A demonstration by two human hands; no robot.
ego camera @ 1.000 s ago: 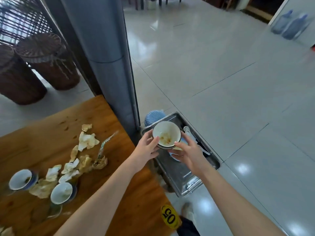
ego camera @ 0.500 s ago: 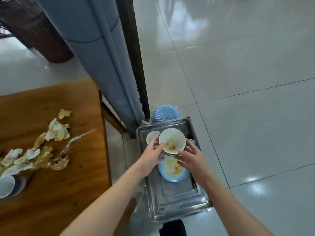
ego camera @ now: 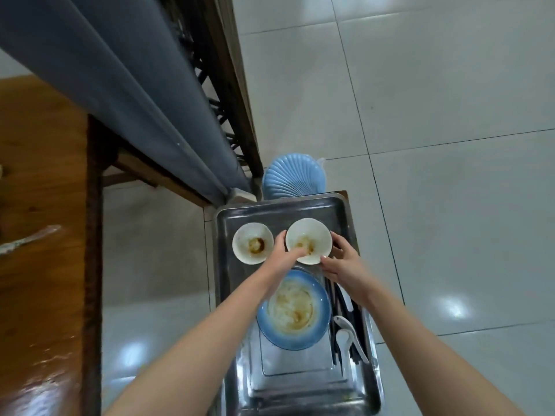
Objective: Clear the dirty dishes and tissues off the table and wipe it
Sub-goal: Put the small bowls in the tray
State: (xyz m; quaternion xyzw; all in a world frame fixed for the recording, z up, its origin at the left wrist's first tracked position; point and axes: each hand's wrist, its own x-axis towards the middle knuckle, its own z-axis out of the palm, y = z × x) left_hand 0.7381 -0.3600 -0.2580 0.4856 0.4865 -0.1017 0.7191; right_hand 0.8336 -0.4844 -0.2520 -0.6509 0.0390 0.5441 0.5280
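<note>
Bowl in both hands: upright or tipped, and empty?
Upright, mouth up. The bowl holds only brown sauce residue; left hand and right hand grip its rim over the tray.

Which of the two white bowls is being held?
The right white bowl, gripped at its rim by the left hand and right hand; the left white bowl sits beside it, unheld.

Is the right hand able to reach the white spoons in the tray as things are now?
Probably yes: the white spoons lie uncovered beside the blue plate, nearer the person than the right hand. It must first release the white bowl it holds.
</note>
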